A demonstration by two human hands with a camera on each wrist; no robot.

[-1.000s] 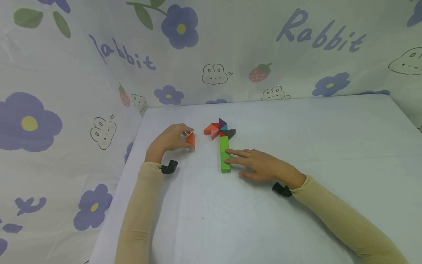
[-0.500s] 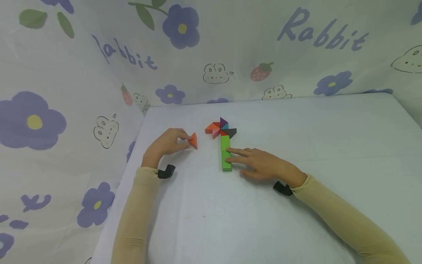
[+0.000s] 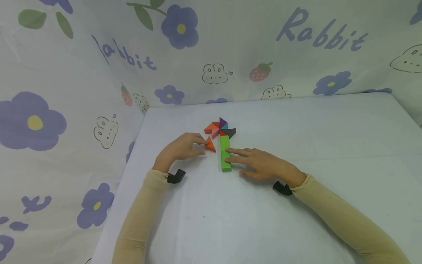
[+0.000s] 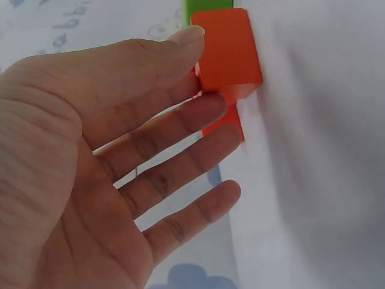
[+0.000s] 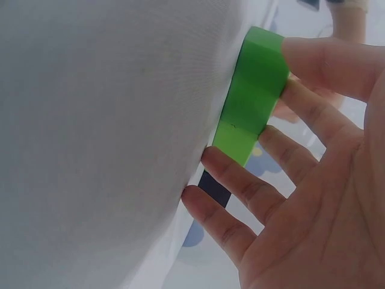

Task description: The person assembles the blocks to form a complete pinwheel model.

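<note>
My left hand (image 3: 182,147) pinches an orange triangular block (image 3: 210,145) just left of the green blocks. In the left wrist view the thumb lies against the orange block (image 4: 230,51), with the other fingers spread below. A pinwheel of small coloured blocks, among them purple (image 3: 222,122), black (image 3: 231,132), pink (image 3: 215,133) and orange (image 3: 210,127), lies beyond. Two green blocks (image 3: 225,143) run end to end from it towards me like a stem. My right hand (image 3: 263,165) rests straight fingertips on these; the right wrist view shows the green block (image 5: 255,78) beside the thumb.
A white cloth covers the table (image 3: 263,220). Behind and to the left hangs a printed curtain (image 3: 237,47) with flowers, rabbits and strawberries. Each wrist carries a small black camera mount (image 3: 176,176) close to the tabletop.
The left hand has carried the orange triangular block rightwards, close to the pinwheel and green blocks, and the block has turned on the way. My right hand has stayed on the green blocks.
</note>
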